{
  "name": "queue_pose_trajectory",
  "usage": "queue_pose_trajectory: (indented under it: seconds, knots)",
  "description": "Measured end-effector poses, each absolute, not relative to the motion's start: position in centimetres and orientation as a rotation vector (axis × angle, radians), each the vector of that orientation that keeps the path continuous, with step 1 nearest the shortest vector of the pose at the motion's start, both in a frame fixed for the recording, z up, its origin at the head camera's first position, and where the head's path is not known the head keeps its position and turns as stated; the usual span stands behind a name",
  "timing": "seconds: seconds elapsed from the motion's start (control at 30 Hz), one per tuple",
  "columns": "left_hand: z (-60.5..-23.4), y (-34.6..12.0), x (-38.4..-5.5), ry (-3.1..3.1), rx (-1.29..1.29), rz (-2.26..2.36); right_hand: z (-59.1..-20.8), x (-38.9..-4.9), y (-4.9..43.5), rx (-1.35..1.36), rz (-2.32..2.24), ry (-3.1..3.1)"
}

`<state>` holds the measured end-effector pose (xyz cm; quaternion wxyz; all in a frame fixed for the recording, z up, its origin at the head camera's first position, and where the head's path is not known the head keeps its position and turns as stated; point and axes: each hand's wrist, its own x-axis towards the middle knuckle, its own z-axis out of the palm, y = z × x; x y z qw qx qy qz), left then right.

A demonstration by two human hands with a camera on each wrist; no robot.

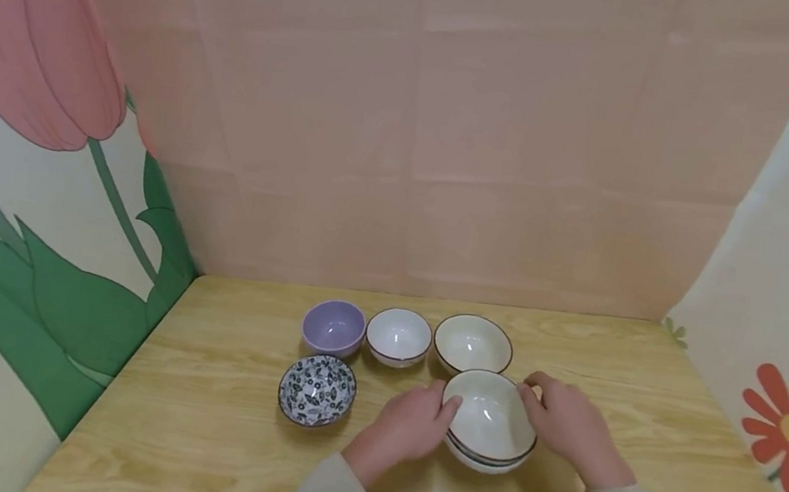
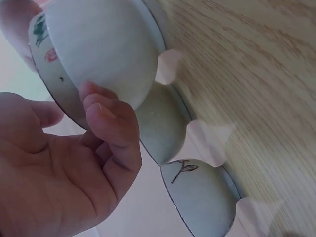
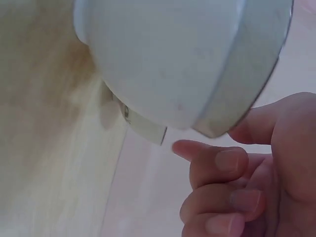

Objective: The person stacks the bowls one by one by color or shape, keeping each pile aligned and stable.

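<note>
Both hands are at a stack of nested cream bowls (image 1: 489, 415) with dark rims, right of centre in the head view. My left hand (image 1: 409, 423) grips its left side, the thumb at the rim and the fingers bent against the outer wall (image 2: 106, 49). On the far right side my right hand (image 1: 566, 423) pinches the rim; its thumb (image 3: 254, 126) touches the edge and the fingers curl below. Green and red painting shows under the top bowl's rim in the left wrist view. Whether the stack's foot touches the table cannot be told.
Behind the stack stand a cream bowl (image 1: 473, 344), a white dark-rimmed bowl (image 1: 399, 336) and a purple bowl (image 1: 333, 327) in a row. A black-and-white patterned bowl (image 1: 317, 391) is left of my left hand. The wooden table (image 1: 203, 421) meets a pink backdrop and flowered side walls.
</note>
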<state>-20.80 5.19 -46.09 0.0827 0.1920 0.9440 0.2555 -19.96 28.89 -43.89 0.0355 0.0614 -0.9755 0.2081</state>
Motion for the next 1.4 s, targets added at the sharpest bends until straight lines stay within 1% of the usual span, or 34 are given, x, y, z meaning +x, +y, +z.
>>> queue_pose_trajectory:
  seconds: [0.13,0.3,0.57,0.73,0.97,1.4]
  knots:
    - [-45.9,4.5,-20.3,2.796,0.616,0.808,-43.4,-21.5,29.2,0.183,0.692,-2.961]
    - [-45.3,3.8,-19.8,2.75,0.615,0.822,-43.8,-23.9,29.7,0.175,0.76,-2.944]
    - [-44.9,3.6,-19.4,2.711,0.612,0.825,-45.4,-26.9,29.9,0.128,0.8,-3.02]
    - [-45.2,3.4,-19.5,2.72,0.583,0.865,-46.7,-28.4,29.8,0.162,0.778,-3.059]
    - [-45.4,3.1,-19.6,2.711,0.573,0.899,-47.9,-29.4,30.0,0.267,0.914,-3.009]
    - [-45.4,3.0,-20.0,2.71,0.568,0.959,-47.9,-29.9,29.5,0.176,1.056,-2.972]
